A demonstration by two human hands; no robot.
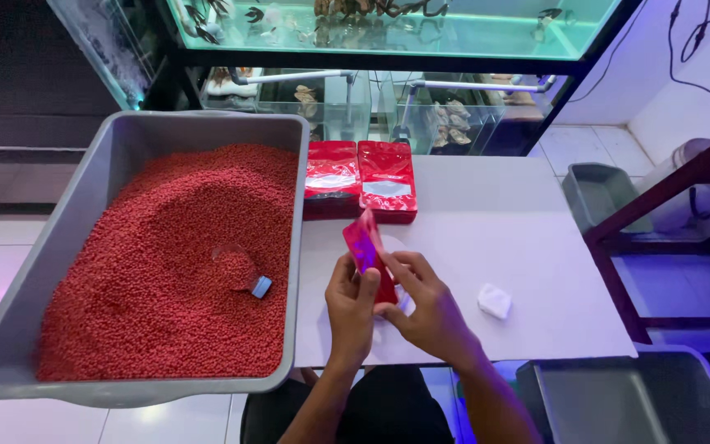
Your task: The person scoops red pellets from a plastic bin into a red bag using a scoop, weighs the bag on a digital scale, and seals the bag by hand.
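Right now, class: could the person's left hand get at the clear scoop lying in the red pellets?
Probably yes. The scoop lies uncovered just left of the left hand, but that hand shares a grip on a red pouch with the right hand.

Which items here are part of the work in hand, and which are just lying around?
In hand: red pouch held by left hand and right hand; grey tub of red pellets; scoop; filled pouches.
Lying about: white object; aquariums; grey bin.
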